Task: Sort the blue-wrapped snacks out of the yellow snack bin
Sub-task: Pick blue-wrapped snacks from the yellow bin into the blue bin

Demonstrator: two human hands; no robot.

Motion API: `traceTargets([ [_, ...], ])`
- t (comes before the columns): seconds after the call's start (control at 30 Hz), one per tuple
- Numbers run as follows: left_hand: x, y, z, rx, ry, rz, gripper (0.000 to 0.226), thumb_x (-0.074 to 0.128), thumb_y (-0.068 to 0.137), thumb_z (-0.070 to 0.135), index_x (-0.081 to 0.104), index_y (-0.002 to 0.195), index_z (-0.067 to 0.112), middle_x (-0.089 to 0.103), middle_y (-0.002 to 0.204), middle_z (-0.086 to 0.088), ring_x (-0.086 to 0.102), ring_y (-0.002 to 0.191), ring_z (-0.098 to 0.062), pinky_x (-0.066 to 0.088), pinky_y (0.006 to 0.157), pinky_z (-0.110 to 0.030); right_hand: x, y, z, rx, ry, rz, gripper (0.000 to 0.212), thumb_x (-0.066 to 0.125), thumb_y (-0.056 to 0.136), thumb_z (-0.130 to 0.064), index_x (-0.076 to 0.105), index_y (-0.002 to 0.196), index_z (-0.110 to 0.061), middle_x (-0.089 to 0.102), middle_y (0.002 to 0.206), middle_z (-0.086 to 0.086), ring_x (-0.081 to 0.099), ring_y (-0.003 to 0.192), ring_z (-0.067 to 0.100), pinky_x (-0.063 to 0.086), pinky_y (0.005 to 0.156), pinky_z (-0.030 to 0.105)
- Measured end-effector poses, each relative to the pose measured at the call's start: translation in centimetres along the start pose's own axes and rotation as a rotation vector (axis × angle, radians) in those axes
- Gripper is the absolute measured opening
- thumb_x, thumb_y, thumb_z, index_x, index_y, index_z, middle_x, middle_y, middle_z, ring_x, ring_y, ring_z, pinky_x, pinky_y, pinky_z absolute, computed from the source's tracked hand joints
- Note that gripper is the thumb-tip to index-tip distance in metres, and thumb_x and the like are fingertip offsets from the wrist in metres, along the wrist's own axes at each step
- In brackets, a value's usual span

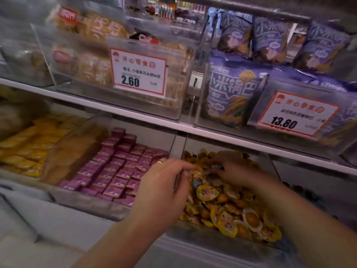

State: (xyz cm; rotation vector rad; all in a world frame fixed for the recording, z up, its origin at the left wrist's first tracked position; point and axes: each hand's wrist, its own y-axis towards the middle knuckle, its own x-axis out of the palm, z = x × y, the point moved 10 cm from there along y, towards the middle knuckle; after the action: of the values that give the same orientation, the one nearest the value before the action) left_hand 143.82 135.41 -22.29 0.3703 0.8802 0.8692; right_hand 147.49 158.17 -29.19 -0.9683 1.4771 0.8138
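Down on the lower shelf, both hands are in the yellow snack bin [222, 232]. Left hand [164, 190] has its fingers curled, pinching a yellow packet. Right hand [229, 167] pinches a blue-wrapped snack [214, 167] on top of the pile, near the left.

Snack bin [228, 232] sits under the shelf [173, 123]; boxed snacks [116, 171] lie left of it, both hands in it.

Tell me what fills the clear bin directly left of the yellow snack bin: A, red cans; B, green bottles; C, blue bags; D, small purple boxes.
D: small purple boxes lie in rows in the clear bin left of the yellow snack bin.
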Motion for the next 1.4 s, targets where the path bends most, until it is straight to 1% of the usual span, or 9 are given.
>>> traceTargets([
  [0.1, 0.3, 0.0, 0.6, 0.053, 0.021, -0.038, 0.021, 0.055, 0.09, 0.018, 0.073, 0.1, 0.022, 0.067, 0.092, 0.013, 0.061, 0.087, -0.008, 0.048, 0.075, -0.025, -2.1, -0.5, 2.5, 0.108, 0.156, 0.079, 0.024, 0.063, 0.087, -0.023, 0.071, 0.108, -0.031, 0.067, 0.117, -0.004, 0.061, 0.111, 0.016, 0.048, 0.097, 0.031],
  [0.2, 2.4, -0.5, 1.5, 0.11, 0.082, -0.175, 0.028, 0.054, 0.089, 0.012, 0.07, 0.109, 0.022, 0.064, 0.101, 0.01, 0.059, 0.093, -0.011, 0.05, 0.08, -0.027, -1.5, -0.9, 1.2, 0.029, 0.081, -0.076, 0.022, 0.063, 0.081, -0.027, 0.072, 0.1, -0.034, 0.065, 0.114, -0.01, 0.061, 0.107, 0.011, 0.05, 0.094, 0.033],
  [0.37, 9.6, -1.9, 0.2, -0.028, 0.229, -0.503, 0.063, 0.053, 0.084, 0.0, 0.043, 0.142, 0.022, 0.038, 0.141, 0.001, 0.042, 0.123, -0.021, 0.038, 0.102, -0.031, 2.7, -1.3, -2.1, -0.066, -0.087, -0.264, 0.028, 0.053, 0.092, -0.037, 0.068, 0.116, -0.032, 0.067, 0.109, -0.004, 0.062, 0.099, 0.016, 0.053, 0.081, 0.034],
  [0.6, 13.0, -0.9, -2.6, -0.173, 0.492, -0.587, 0.068, 0.053, 0.093, 0.011, 0.023, 0.153, 0.017, 0.031, 0.154, -0.013, 0.024, 0.141, -0.034, 0.03, 0.115, -0.044, 3.3, -1.7, -0.5, 0.015, -0.084, -0.356, 0.056, 0.055, 0.076, -0.059, 0.053, 0.13, -0.043, 0.063, 0.122, -0.001, 0.059, 0.112, 0.023, 0.051, 0.093, 0.035],
  [0.73, 12.9, -0.4, -3.2, -0.184, 0.529, -0.539, 0.063, 0.054, 0.089, 0.011, 0.033, 0.147, 0.018, 0.033, 0.151, -0.01, 0.029, 0.138, -0.033, 0.031, 0.113, -0.04, 3.1, -0.7, -0.6, 0.041, 0.076, -0.236, 0.037, 0.065, 0.082, -0.029, 0.068, 0.119, -0.031, 0.069, 0.117, 0.001, 0.064, 0.106, 0.02, 0.055, 0.091, 0.036],
  [0.87, 12.4, 0.3, -3.1, -0.188, 0.387, -0.449, 0.035, 0.052, 0.089, 0.019, 0.054, 0.123, 0.019, 0.055, 0.13, -0.003, 0.05, 0.122, -0.027, 0.043, 0.099, -0.039, 1.7, -0.8, 0.6, 0.01, 0.287, -0.027, 0.017, 0.075, 0.082, -0.031, 0.076, 0.098, -0.025, 0.072, 0.103, -0.008, 0.064, 0.096, 0.01, 0.052, 0.084, 0.027],
  [1.13, 8.2, 2.1, -2.0, -0.228, -0.088, 0.005, 0.017, 0.062, 0.093, 0.014, 0.073, 0.104, 0.022, 0.062, 0.102, 0.004, 0.059, 0.091, -0.001, 0.042, 0.076, -0.013, -1.0, -3.5, 6.5, 0.321, 0.964, 0.252, 0.08, 0.075, 0.052, -0.071, 0.069, 0.121, -0.03, 0.071, 0.118, -0.007, 0.066, 0.11, 0.014, 0.052, 0.1, 0.038],
  [1.3, 8.1, 1.7, -2.6, -0.387, -0.418, 0.079, 0.017, 0.065, 0.093, 0.013, 0.068, 0.092, 0.03, 0.072, 0.092, 0.009, 0.066, 0.083, 0.001, 0.053, 0.071, -0.017, -1.3, -6.0, 6.1, 0.305, 1.161, 0.335, 0.023, 0.074, 0.087, -0.038, 0.074, 0.107, -0.026, 0.075, 0.099, -0.003, 0.068, 0.076, 0.003, 0.052, 0.066, 0.025],
  [1.4, 9.0, 1.3, -2.2, -0.375, -0.39, -0.007, 0.013, 0.066, 0.092, 0.017, 0.068, 0.093, 0.031, 0.073, 0.087, 0.012, 0.067, 0.079, 0.001, 0.051, 0.065, -0.018, -2.3, -7.4, 5.8, 0.272, 0.916, 0.374, 0.02, 0.071, 0.089, -0.036, 0.074, 0.108, -0.032, 0.073, 0.102, -0.01, 0.066, 0.084, 0.001, 0.053, 0.075, 0.023],
])
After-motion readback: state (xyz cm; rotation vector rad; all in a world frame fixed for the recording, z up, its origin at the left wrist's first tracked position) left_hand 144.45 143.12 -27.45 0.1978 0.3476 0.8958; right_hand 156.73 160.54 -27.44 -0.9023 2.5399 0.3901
